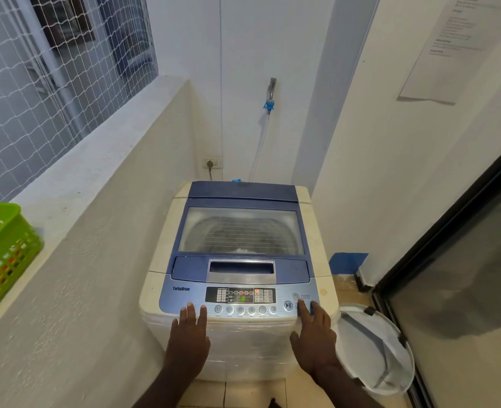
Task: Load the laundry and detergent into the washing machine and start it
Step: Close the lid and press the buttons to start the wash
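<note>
Washing machine (pixel 237 278), top-loader, set in the alcove corner: lid (pixel 241 228) shut, display (pixel 241 295) lit, so power on; something pale shows thru lid window at drum bottom, prob. laundry, detergent can't be confirmed. Judged nearly done; start/pause btn (pixel 288 305) likely the last step. White hamper (pixel 375 348) on floor by machine's right side, looks empty. Left hand (pixel 189 337): flat, fingers released, tips on panel's front-left edge, grasping nothing. Right hand (pixel 314 334): open, index tip just right of start/pause btn, below power btn (pixel 295 296).

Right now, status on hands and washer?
Left hand flat on control panel edge. Right hand empty, fingertip near power button. Washing machine lid closed, display lit. Nothing obstructing.
</note>
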